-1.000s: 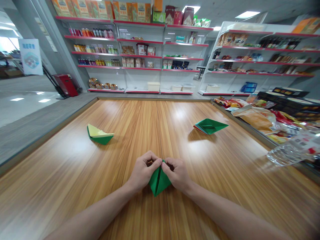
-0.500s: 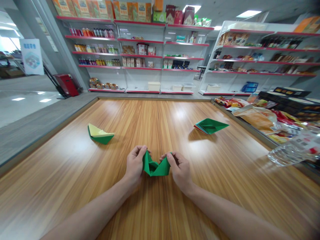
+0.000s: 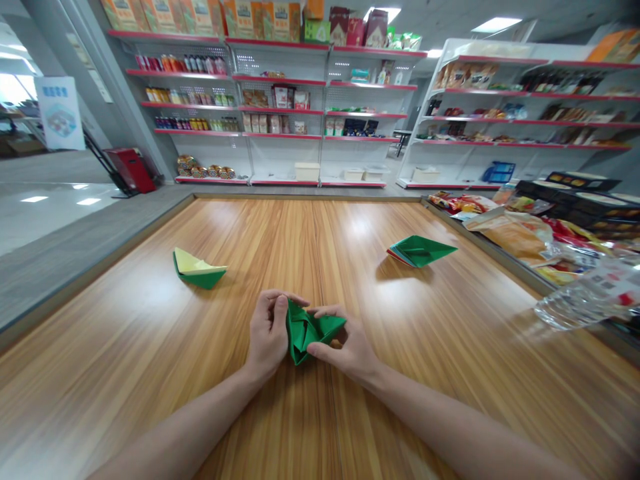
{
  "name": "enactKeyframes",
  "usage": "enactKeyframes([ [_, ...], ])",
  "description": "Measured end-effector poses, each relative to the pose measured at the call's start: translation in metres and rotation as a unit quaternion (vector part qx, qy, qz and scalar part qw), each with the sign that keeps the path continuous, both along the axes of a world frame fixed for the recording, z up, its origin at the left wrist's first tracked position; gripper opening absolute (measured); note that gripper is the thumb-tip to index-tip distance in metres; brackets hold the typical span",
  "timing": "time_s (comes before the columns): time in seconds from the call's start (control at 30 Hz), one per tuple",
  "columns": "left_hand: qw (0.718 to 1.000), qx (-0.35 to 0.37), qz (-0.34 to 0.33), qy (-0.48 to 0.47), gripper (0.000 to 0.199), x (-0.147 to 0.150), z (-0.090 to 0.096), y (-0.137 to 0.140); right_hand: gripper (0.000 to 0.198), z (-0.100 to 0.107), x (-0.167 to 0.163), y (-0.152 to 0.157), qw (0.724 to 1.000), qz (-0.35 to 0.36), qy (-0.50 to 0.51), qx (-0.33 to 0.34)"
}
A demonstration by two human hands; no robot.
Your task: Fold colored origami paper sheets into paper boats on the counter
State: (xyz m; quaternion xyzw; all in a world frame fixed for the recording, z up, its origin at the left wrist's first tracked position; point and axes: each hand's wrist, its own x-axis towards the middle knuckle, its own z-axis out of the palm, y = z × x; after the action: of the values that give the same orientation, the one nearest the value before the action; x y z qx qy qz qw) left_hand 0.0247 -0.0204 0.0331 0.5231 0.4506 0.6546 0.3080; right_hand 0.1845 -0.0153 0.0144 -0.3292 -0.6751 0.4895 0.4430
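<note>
Between my hands is a green folded paper boat [image 3: 306, 331], tilted so its inner folds show. My left hand [image 3: 269, 327] grips its left end, thumb on the near side and fingers behind. Around the right part, my right hand [image 3: 345, 340] has its thumb on the near edge and its fingers on the far side. A yellow and green paper boat [image 3: 200, 270] rests on the table at the left. Farther right lies a stack of folded paper [image 3: 420, 251], green on top with red, white and blue edges below.
The wooden table [image 3: 280, 233] has a raised rim. Along its right side are snack bags [image 3: 520, 233], black boxes [image 3: 590, 200] and a clear plastic bottle [image 3: 585, 300] lying down. Beyond the far edge stand stocked shelves [image 3: 280, 140].
The green boat has tipped and turned, showing more of its inside. My right thumb has moved from the boat's right tip to its near middle edge, and my left fingers reach farther behind it.
</note>
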Motion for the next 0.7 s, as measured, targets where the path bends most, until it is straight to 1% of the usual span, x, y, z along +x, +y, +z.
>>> enactKeyframes([
  [0.1,1.000,0.020,-0.013,0.007,0.015,-0.0001,-0.0037,0.0001,0.046,-0.0009,0.0027,0.0042,0.998,0.013,-0.013,0.060],
  [0.17,0.999,0.026,-0.020,0.003,0.014,-0.0001,-0.0049,0.0001,0.047,-0.0011,0.0042,0.0058,0.996,0.011,-0.018,0.088],
  [0.33,0.999,0.022,-0.024,-0.010,0.013,0.0004,-0.0021,-0.0002,0.060,-0.0025,0.0046,0.0027,0.994,-0.028,-0.054,0.087],
  [0.4,0.999,0.018,-0.024,-0.014,0.013,0.0011,-0.0015,-0.0006,0.059,-0.0035,0.0030,0.0001,0.994,-0.045,-0.056,0.084],
  [0.47,0.999,0.012,-0.039,-0.027,0.013,0.0021,-0.0025,-0.0014,0.054,-0.0044,0.0010,-0.0022,0.994,-0.067,-0.043,0.074],
  [0.53,0.996,-0.006,-0.078,-0.036,0.014,0.0030,-0.0049,-0.0023,0.042,-0.0049,-0.0007,-0.0033,0.994,-0.096,-0.025,0.056],
  [0.63,0.987,-0.052,-0.153,-0.003,0.021,0.0027,-0.0085,-0.0022,0.024,-0.0049,-0.0012,-0.0021,0.990,-0.134,-0.010,0.042],
  [0.7,0.979,-0.079,-0.186,0.030,0.028,0.0010,-0.0097,-0.0006,0.020,-0.0043,0.0000,0.0001,0.988,-0.145,-0.012,0.046],
])
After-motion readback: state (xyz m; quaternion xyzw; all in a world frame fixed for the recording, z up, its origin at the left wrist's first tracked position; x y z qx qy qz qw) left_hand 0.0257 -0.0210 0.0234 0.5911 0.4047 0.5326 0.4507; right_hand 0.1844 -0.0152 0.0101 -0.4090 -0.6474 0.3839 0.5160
